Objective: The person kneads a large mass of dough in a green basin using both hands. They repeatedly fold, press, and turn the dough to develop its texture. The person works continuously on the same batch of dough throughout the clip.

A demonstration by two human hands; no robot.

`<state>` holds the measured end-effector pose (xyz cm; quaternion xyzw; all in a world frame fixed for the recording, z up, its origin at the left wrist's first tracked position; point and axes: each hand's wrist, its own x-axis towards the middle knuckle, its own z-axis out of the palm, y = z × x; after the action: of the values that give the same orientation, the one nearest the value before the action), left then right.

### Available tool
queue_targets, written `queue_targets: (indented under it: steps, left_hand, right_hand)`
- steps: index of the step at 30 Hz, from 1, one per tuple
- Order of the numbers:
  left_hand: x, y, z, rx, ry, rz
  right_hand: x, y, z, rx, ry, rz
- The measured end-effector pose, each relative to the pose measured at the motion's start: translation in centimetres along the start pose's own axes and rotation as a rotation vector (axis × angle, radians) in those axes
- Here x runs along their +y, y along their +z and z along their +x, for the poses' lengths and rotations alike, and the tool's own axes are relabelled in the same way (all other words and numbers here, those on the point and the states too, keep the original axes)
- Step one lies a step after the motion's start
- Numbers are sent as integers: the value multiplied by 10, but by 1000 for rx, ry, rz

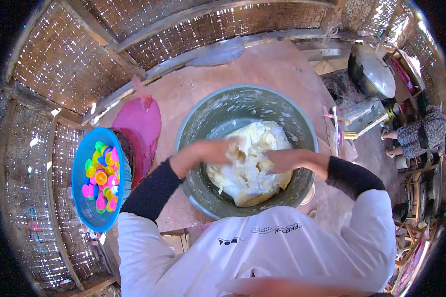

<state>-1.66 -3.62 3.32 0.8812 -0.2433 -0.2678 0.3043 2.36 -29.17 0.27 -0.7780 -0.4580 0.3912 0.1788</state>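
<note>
A large green plastic tub (195,131) holds a lumpy mass of pale yellow-white dough (245,190), with white powder or paste on it and streaks on the tub wall. My left hand (215,151) reaches into the tub from the left, at the dough's upper left. My right hand (287,161) reaches in from the right, at the dough's right side. Both hands are blurred by motion, and their fingertips are indistinct against the dough, so their grip is unclear.
The tub stands on a pinkish board (168,94). At left sit a blue basin (84,208) of small colourful plastic cups and a pink sheet (139,123). At right are a large metal pot (371,74), wooden shelving and another person (416,133). Woven walls surround the board.
</note>
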Motion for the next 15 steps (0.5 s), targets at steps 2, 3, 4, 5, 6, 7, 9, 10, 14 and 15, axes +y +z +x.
queue_targets:
  steps: [2, 3, 4, 5, 6, 7, 9, 10, 14, 15]
  left_hand:
    - [-10, -23, 21, 167, -144, 39]
    - [-17, -21, 33, 290, -247, 22]
    - [-30, -14, 41, 308, -291, -55]
    - [-49, -3, 56, 316, -309, -139]
    - [-67, 8, 68, 331, -334, -222]
    - [-79, 21, 82, 282, -311, -494]
    - [-102, 46, 107, 167, -254, -1038]
    - [-110, 49, 118, 73, -222, -1109]
    - [-91, 48, 145, -36, -202, -1313]
    - [-87, 49, 155, 22, -195, -1216]
  right_hand:
    - [-9, 2, -25, 267, 127, 83]
    - [-10, 3, -30, 401, 190, 123]
    - [-3, 0, -23, 408, 267, 170]
    - [12, 11, -17, 547, 247, 52]
    - [35, 28, -4, 680, 214, -71]
    - [52, 40, 3, 817, 191, -185]
    - [63, 36, 17, 658, 410, -162]
    - [66, 32, 27, 580, 512, -141]
    - [66, 26, 57, 488, 645, -175]
    - [82, 36, 63, 529, 640, -126]
